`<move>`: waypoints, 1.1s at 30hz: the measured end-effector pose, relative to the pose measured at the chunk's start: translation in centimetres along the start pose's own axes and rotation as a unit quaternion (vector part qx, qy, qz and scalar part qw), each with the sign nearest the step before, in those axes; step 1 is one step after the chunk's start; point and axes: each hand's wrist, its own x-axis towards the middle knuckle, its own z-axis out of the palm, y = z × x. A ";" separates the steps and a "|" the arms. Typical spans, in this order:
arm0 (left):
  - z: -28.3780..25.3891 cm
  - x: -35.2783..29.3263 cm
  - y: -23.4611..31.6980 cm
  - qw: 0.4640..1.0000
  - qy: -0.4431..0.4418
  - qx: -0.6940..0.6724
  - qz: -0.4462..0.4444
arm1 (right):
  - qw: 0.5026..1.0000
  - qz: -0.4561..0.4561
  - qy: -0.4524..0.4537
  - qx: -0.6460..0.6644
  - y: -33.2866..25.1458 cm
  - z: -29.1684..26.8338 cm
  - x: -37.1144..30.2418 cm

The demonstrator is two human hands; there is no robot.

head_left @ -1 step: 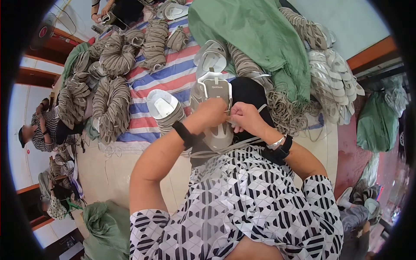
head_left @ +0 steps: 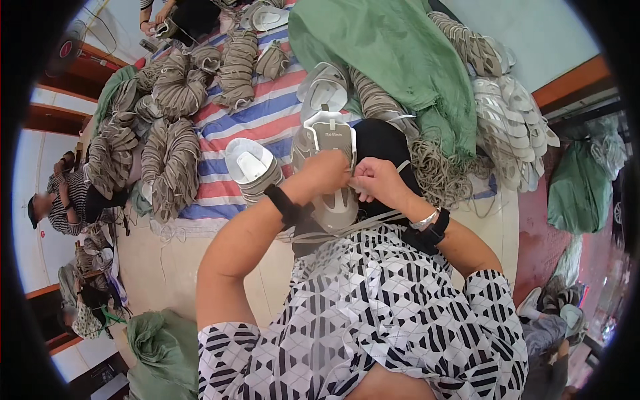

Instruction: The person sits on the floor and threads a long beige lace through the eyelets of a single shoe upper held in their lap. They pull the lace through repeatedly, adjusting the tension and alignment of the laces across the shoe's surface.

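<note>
A grey-beige shoe upper (head_left: 335,137) with white trim round its opening lies on my lap, toe toward me. My left hand (head_left: 328,171) is closed on its right edge, with the back of the hand covering the middle of the upper. Close beside it, my right hand (head_left: 380,180) is closed in a pinch at the same edge. Whatever lies between its fingertips is too small to make out. Flat pale shoelaces (head_left: 357,225) hang loose across my lap below both hands. A stack of similar uppers (head_left: 252,165) stands left of the one I work on.
Bundled uppers (head_left: 177,150) lie on a striped sheet (head_left: 260,120) at the far left. A green sack cloth (head_left: 393,60) covers more at the back right. A heap of laces (head_left: 440,177) and stacked uppers (head_left: 503,127) are to the right. Other people (head_left: 67,190) sit nearby.
My left forearm has shifted very slightly to the left. Both hands stay at the same edge of the shoe upper.
</note>
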 end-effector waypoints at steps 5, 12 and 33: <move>0.3 0.4 0.4 0.999 0.026 0.011 -0.016 | 0.997 -0.022 0.050 0.059 0.5 0.4 -0.6; 0.5 0.7 0.0 0.997 -0.021 -0.070 -0.017 | 0.997 0.041 0.051 -0.031 1.0 0.9 -0.9; 2.9 -2.1 1.2 0.984 0.171 0.038 0.029 | 0.883 -0.144 0.176 -0.410 2.1 2.9 -0.7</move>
